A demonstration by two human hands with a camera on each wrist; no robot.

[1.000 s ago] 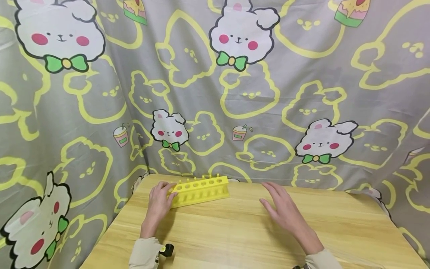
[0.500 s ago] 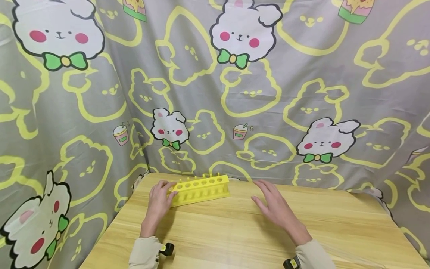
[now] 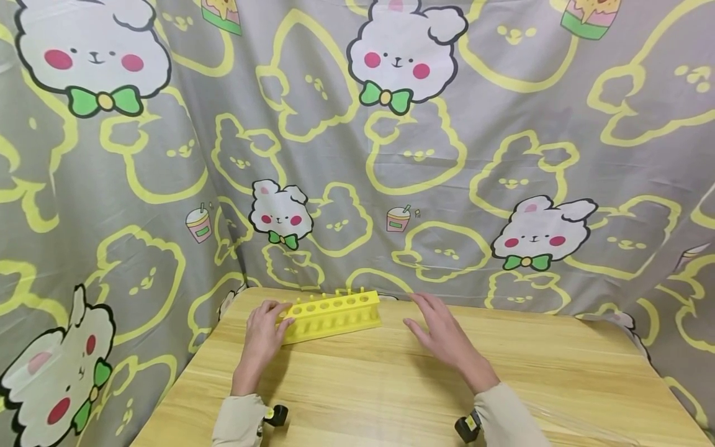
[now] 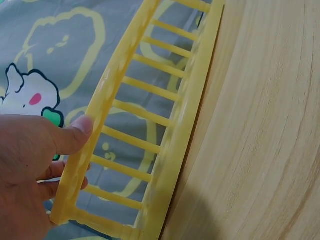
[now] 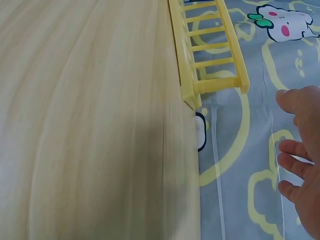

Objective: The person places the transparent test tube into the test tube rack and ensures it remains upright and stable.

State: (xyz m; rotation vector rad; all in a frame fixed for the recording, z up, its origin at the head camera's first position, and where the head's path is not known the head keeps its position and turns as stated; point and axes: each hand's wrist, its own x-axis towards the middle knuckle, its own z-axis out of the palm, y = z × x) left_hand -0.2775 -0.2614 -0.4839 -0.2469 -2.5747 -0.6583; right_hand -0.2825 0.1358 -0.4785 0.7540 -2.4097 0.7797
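One rabbit-print grey curtain fills most of my head feed, hanging behind the work and turning a corner at the left. Below it I have the wood-grain table, its far edge meeting the cloth. The yellow rack stands upright toward the back of the table, left of centre and set at a slight angle. On my left-wrist feed, the left hand holds the rack's left end, thumb on the near side of the upper rail and fingers behind it. The right hand is spread wide near the rack's right end, apart from it. I see a small black device at each wrist. Smallest are the yellow pegs poking up along the rack's back.
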